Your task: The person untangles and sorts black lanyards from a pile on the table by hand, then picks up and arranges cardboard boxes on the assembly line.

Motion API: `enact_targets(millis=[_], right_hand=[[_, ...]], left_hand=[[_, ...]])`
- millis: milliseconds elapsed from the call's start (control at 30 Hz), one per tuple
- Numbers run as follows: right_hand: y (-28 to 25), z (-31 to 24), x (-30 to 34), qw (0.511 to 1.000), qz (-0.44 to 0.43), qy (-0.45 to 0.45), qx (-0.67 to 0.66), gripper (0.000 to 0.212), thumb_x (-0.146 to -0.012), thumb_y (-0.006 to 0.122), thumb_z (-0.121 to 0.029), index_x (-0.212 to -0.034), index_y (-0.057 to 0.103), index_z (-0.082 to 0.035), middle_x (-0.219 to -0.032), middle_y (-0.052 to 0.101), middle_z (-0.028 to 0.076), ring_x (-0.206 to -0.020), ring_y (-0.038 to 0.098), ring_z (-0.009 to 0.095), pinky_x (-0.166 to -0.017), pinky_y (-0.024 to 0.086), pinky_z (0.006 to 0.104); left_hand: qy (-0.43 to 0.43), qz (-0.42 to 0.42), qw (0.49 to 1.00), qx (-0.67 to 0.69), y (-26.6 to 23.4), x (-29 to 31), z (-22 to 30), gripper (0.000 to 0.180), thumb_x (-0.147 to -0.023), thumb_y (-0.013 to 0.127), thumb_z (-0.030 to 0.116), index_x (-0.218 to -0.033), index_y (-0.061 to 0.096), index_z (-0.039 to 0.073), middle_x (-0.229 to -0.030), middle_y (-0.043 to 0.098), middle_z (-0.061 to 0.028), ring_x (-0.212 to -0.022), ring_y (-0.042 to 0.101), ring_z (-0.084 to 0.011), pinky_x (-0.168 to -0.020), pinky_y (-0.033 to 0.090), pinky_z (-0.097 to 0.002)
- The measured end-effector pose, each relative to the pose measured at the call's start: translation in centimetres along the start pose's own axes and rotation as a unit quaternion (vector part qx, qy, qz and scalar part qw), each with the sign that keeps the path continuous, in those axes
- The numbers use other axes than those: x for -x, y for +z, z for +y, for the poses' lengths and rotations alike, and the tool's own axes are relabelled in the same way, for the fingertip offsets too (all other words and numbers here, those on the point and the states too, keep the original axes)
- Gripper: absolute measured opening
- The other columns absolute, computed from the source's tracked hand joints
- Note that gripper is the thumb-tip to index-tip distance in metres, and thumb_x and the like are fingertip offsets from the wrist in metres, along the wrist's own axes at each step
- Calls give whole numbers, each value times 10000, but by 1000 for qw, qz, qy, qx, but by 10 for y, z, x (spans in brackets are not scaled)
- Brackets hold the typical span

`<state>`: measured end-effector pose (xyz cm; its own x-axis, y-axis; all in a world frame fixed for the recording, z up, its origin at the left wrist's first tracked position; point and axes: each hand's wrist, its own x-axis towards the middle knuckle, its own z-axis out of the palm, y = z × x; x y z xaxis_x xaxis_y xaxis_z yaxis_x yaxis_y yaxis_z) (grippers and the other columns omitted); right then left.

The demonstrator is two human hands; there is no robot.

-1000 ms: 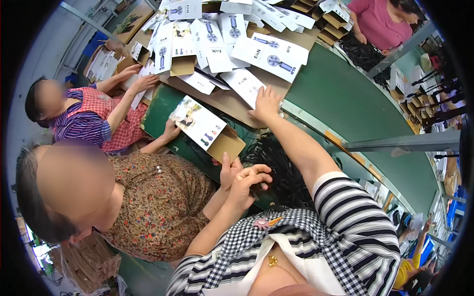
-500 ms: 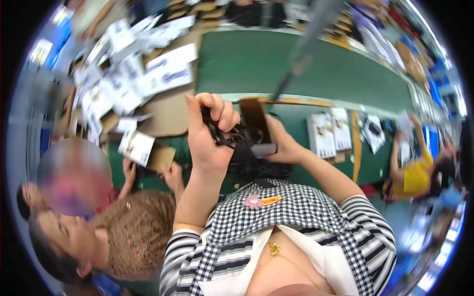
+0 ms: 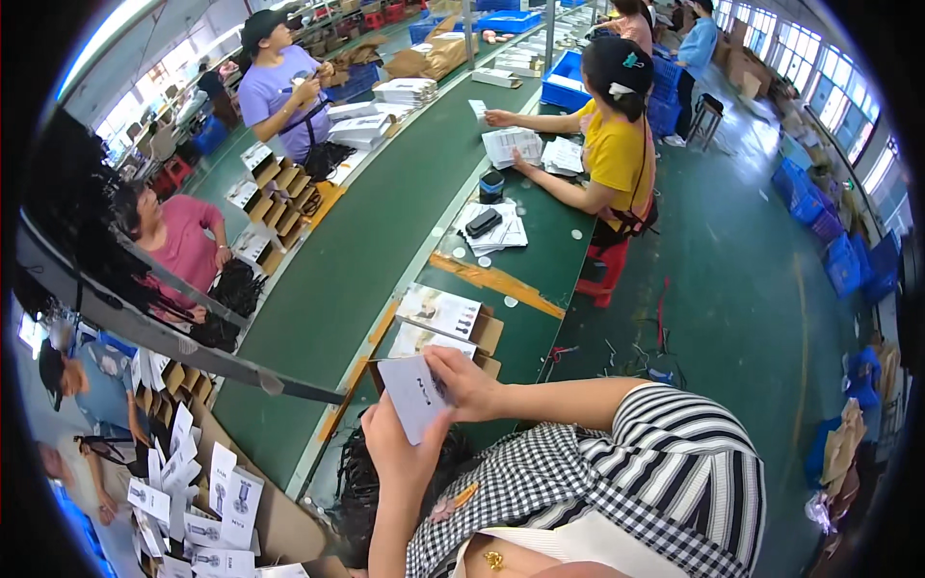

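A small white carton (image 3: 412, 398) with dark print is held between my two hands over the near side of the bench. My left hand (image 3: 397, 460) grips its lower left part, thumb along the edge. On its right side my right hand (image 3: 468, 383) is closed round it, fingers on the upper edge. Whatever lies inside the carton is hidden. Just beyond my hands stand two printed cartons (image 3: 438, 310) with brown open ends. A heap of black cables (image 3: 358, 474) lies beside my left forearm, partly covered by it.
A green conveyor belt (image 3: 323, 279) runs along the bench. A wooden strip (image 3: 496, 281) crosses the bench beyond the cartons. Folded white cartons (image 3: 217, 506) fill a large box at lower left. A person in yellow (image 3: 617, 154) handles papers farther along; a grey metal bar (image 3: 217, 356) reaches in from the left.
The view has swung right along the belt. The black cable has left my left hand's fingers, and both hands now hold a carton, its white face showing.
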<state>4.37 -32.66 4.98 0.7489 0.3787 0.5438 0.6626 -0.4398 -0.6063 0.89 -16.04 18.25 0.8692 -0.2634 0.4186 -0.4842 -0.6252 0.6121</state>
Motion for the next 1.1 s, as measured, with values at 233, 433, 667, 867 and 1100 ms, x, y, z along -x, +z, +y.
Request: enact_targets(millis=[233, 433, 667, 867, 1100], right_hand=[[-58, 19, 8, 682, -25, 391, -618, 886, -816, 633, -417, -1424, 108, -43, -1380, 324, 209, -1151, 470, 330, -898, 439, 427], [-94, -25, -16, 792, -56, 460, -399, 556, -805, 614, -101, -1276, 367, 62, -1026, 599, 131, -852, 603, 174, -708, 520, 284], [-62, 23, -5, 723, 30, 499, -476, 417, -751, 533, 13, -1162, 479, 56, -946, 605, 92, -801, 592, 144, -680, 478, 229], [-17, 156, 17, 842, 48, 426, -327, 343, -733, 501, 32, -1071, 559, 15, -814, 536, 10, -715, 500, 98, -579, 405, 228], [-1, 212, 19, 920, 24, 247, 304, 313, -736, 500, -62, -1021, 599, 20, -928, 634, 188, -801, 592, 351, -777, 469, 418]], left_hand=[[108, 2, 977, -184, 29, -13, -2, 353, -756, 582, 60, -1107, 581, 22, -875, 616, -65, -825, 577, -216, -853, 348, -404], [179, -82, 954, -228, 79, 14, -25, 375, -725, 560, 148, -1091, 596, 77, -929, 600, -19, -1028, 532, -194, -921, 273, -500], [151, -45, 943, -293, 98, 11, -34, 376, -719, 605, 194, -1090, 602, 130, -1078, 561, -36, -1171, 437, -223, -957, 218, -497], [-41, -22, 977, -207, 63, 56, -70, 514, -667, 718, 245, -1137, 551, 120, -1240, 473, -86, -1215, 365, -286, -923, 267, -460], [-364, 115, 894, -237, 20, 207, -143, 381, -687, 677, 229, -1031, 573, 100, -1113, 527, -84, -1091, 457, -296, -853, 348, -468]])
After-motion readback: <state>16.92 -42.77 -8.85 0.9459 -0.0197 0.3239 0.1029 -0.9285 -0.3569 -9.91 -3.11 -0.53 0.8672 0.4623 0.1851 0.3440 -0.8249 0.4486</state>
